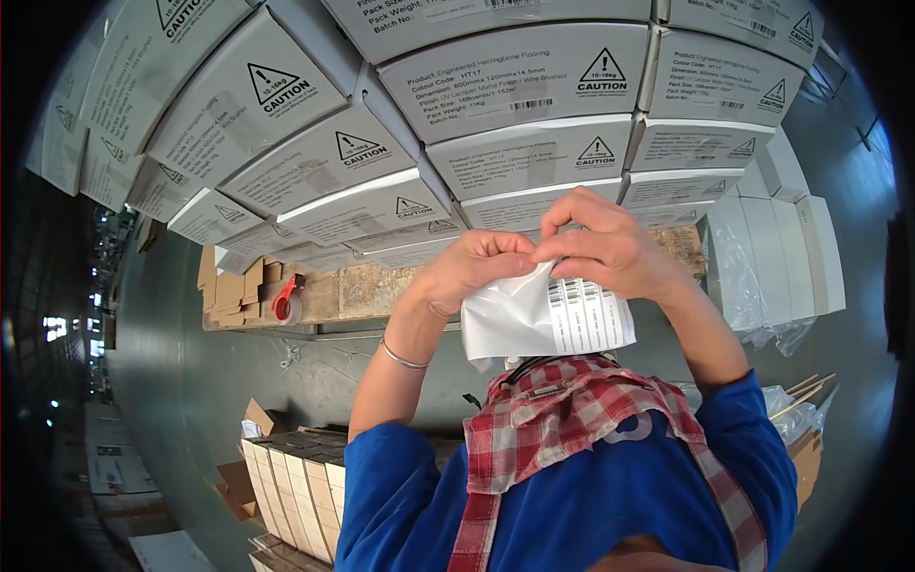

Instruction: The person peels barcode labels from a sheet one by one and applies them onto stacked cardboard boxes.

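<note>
Just right of the frame's centre, the left hand (pixel 472 265) and right hand (pixel 615 250) pinch the label sheet's (pixel 515 319) top edge with thumbs and fingers, below boxes (pixel 519 81) across the top.

The sheet (pixel 538 321) is white, the apron (pixel 534 419) red-checked

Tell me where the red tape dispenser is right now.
In the head view, the red tape dispenser is left of the left hand, on the near edge of the wooden platform, just right of the cardboard pieces.
</note>
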